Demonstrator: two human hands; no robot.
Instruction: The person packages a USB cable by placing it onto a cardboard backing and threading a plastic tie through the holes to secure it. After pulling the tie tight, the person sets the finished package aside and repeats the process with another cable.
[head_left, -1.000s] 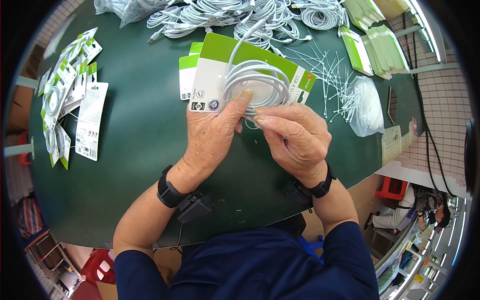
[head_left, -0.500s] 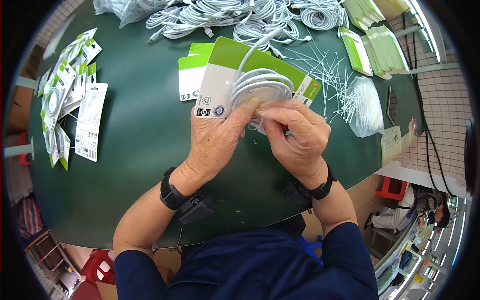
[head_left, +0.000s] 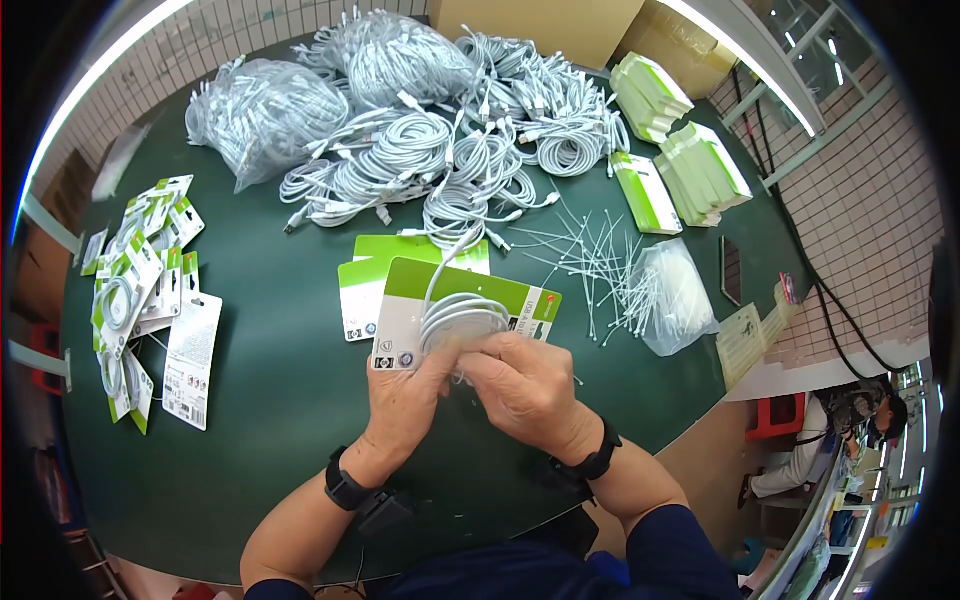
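Observation:
A green and white cardboard hang card (head_left: 402,282) is tilted up between my hands, a coil of light grey USB cable (head_left: 466,310) lying against its face. My left hand (head_left: 402,405) grips the card's lower edge, its thumb pressed on the bottom of the coil. Right beside that thumb, my right hand (head_left: 530,385) is closed in a pinch at the coil's lower end; what its fingertips hold is hidden. Just behind, more green and white cards (head_left: 362,280) lie on the dark green table (head_left: 280,380).
Carded cables (head_left: 125,300) are heaped at the left. Bundled grey cables (head_left: 410,160) and plastic bags of them (head_left: 265,120) fill the far side. White cable ties (head_left: 600,270) spread beside their bag (head_left: 675,305). Card stacks (head_left: 700,170) and a phone (head_left: 731,270) are at right; a person (head_left: 820,450) sits beyond.
The view has tilted up, showing more of the table's far side, and my hands appear lower and further left. Both hands stay at the same card and coil.

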